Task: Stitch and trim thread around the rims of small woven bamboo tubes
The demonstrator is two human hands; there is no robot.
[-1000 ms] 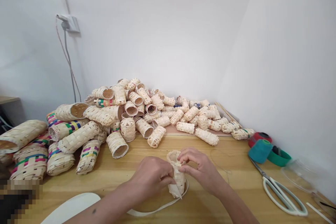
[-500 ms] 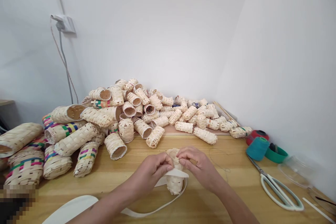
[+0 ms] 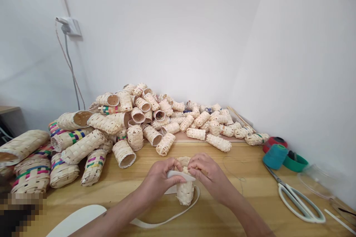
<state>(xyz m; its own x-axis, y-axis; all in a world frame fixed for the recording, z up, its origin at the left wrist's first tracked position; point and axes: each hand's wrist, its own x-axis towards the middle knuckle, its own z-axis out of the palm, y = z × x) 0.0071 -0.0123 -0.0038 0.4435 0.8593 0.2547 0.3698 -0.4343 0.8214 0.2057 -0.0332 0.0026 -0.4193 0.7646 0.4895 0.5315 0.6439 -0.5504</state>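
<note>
A small woven bamboo basket [image 3: 185, 194] stands tilted on the table in front of me, its mouth facing up and away. My left hand [image 3: 162, 176] is closed at its left side, thumb and fingers pinching a white strip [image 3: 181, 175] against the basket near the rim. The strip's tail curves round the basket's right side and runs over the table to the lower left. On the other side, the fingertips of my right hand [image 3: 208, 173] are closed on the rim. The fingers partly hide the rim and the strip's end.
Woven baskets [image 3: 135, 137] lie heaped along the wall, some with coloured bands. To the right are scissors [image 3: 302, 204], a teal thread spool [image 3: 275, 156], a green tape roll [image 3: 296, 163] and a clear dish [image 3: 317, 181]. A white rounded sheet [image 3: 79, 219] lies at lower left.
My left hand has moved slightly left and up and its thumb now presses flat along the strip, which has shifted up toward the rim. My right hand stays at the rim.
</note>
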